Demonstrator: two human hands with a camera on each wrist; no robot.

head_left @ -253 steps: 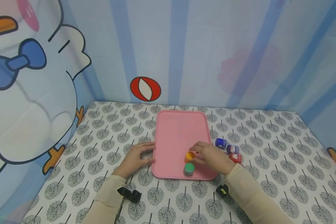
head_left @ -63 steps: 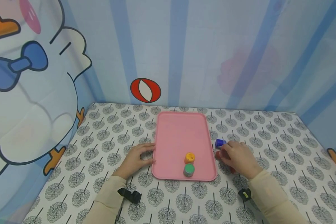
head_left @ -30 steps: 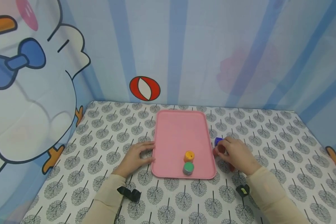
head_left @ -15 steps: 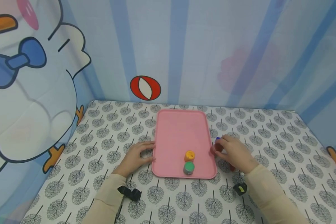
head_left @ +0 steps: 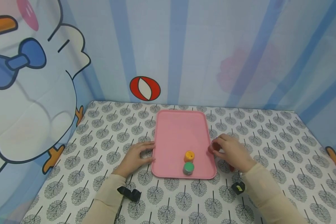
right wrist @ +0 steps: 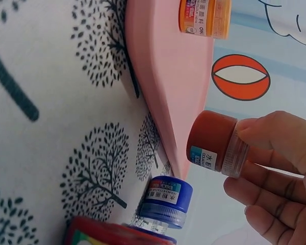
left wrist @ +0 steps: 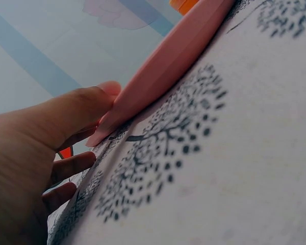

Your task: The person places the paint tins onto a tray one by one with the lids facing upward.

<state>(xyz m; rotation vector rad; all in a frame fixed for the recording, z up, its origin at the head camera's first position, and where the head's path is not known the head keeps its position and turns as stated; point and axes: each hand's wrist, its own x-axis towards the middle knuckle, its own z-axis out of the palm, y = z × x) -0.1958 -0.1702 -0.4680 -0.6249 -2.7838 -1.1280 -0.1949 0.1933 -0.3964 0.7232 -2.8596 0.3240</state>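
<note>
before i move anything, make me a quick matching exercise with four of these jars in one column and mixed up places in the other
1. green-topped jar
2. brown jar
3. orange jar
4. red jar

A. on the tray, the farther of two jars from the person
B. off the tray, to its right
C. on the tray, the nearer of two jars to the person
D. held in the right grip

Pairs: 1-C, 2-D, 3-A, 4-B
</note>
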